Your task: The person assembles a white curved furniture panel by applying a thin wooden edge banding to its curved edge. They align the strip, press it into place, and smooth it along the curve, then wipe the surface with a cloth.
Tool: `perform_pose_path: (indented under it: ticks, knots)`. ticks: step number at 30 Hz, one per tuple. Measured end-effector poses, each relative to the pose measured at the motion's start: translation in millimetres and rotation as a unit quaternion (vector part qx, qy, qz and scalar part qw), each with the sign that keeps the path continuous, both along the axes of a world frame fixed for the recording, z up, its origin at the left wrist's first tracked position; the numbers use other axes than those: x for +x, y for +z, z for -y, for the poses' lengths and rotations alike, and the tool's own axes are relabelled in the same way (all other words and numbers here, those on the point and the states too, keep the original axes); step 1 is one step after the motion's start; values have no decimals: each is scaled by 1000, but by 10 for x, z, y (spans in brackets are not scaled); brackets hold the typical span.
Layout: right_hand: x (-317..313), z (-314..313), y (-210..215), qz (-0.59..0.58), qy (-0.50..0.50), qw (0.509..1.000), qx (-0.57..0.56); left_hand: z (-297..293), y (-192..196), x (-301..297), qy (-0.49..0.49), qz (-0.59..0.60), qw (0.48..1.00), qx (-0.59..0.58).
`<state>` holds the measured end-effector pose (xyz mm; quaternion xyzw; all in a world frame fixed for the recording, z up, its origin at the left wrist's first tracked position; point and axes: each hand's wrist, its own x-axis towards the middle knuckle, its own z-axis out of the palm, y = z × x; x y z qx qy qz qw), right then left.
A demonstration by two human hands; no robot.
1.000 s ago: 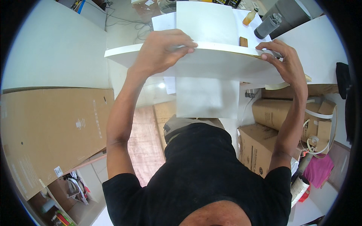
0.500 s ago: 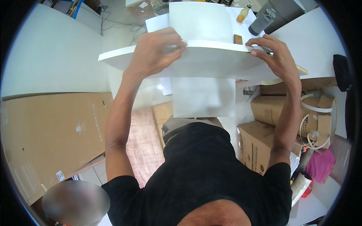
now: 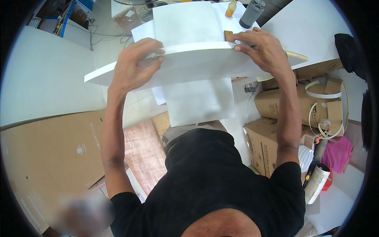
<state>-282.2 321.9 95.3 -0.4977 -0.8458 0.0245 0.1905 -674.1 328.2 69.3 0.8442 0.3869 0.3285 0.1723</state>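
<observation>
A long white panel (image 3: 197,65) stands on its edge, leaning, across the space in front of me. My left hand (image 3: 138,65) grips it left of the middle, fingers over the top edge and thumb against the near face. Toward the right end, my right hand (image 3: 262,49) holds the same edge between fingers and thumb. Its fingertips are close to a small brown wooden block (image 3: 228,34). A flat white board (image 3: 199,103) lies beneath the panel, showing in front of it and behind it.
A bottle of yellow-orange liquid (image 3: 231,8) and a grey bottle (image 3: 251,15) stand at the back. Cardboard boxes (image 3: 262,144) crowd the right, with a coiled white strip (image 3: 325,93). At left leans a large cardboard sheet (image 3: 55,158). A blurred shape covers the lower left.
The whole scene has shifted left in the view. My left hand's fingers have loosened from a tight pinch into a wider grip on the edge. My right fingertips are nearer the wooden block.
</observation>
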Motion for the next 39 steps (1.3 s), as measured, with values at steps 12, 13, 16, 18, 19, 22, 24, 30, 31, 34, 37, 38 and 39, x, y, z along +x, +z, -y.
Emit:
perform_pose_path:
  ticks: [12,13,16,18,19,22,24,30,31,34,37,38,39]
  knots:
    - [10,46,-121,6,-15,999,42,59,228,332,-29,-4,1000,12]
    - [20,33,-156,6,-7,998,58,72,223,462,-23,2,999,28]
    - [-7,29,-121,-4,5,998,63,-15,85,726,-45,-12,997,57]
    - [-25,61,-59,0,-6,999,34,-42,27,801,-36,-11,999,22]
    - [-33,66,-28,2,-11,1000,19,-56,12,829,-32,-10,999,5]
    - [3,67,-11,13,5,999,32,-37,-21,877,-11,0,1000,5]
    - [139,39,67,17,18,999,44,-40,-24,887,-19,24,1000,3]
    - [1046,-232,235,-95,87,987,-99,-65,46,898,-40,36,998,-22]
    - [1131,-241,355,-98,84,983,-129,-63,67,896,-44,29,998,-21]
    - [1417,-302,604,-77,41,986,-143,-76,60,876,-37,-14,999,-22]
    - [1658,-290,667,-52,33,988,-140,-73,53,905,-28,-5,999,-21]
    - [1725,-278,629,-41,45,989,-136,-79,67,934,-27,-7,999,-16]
    - [1782,-265,586,-30,56,989,-132,-93,97,968,-26,-9,1000,-12]
